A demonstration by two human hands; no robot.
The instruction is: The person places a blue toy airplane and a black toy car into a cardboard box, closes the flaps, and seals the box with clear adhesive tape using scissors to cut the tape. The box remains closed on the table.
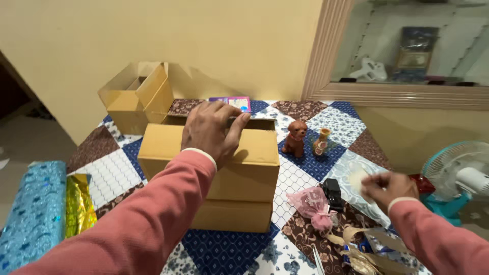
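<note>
A brown cardboard box [244, 178] stands in the middle of the patchwork-covered table [305, 175]. My left hand [211, 130] lies flat on its top, fingers over the far edge of a flap, pressing it down. My right hand [387, 188] hovers over the table's right side, fingers pinched on a small pale, blurred thing [357, 178] that I cannot identify. A small brown dog figurine [295, 137] and a little painted vase [321, 141] stand just right of the box.
A second, open cardboard box [137, 99] stands at the back left. A pink gift pouch [311, 203], a small black object [332, 192] and gold ribbon [356, 249] lie front right. Blue and gold wrapping rolls [46, 209] lie left. A teal fan [458, 178] stands right.
</note>
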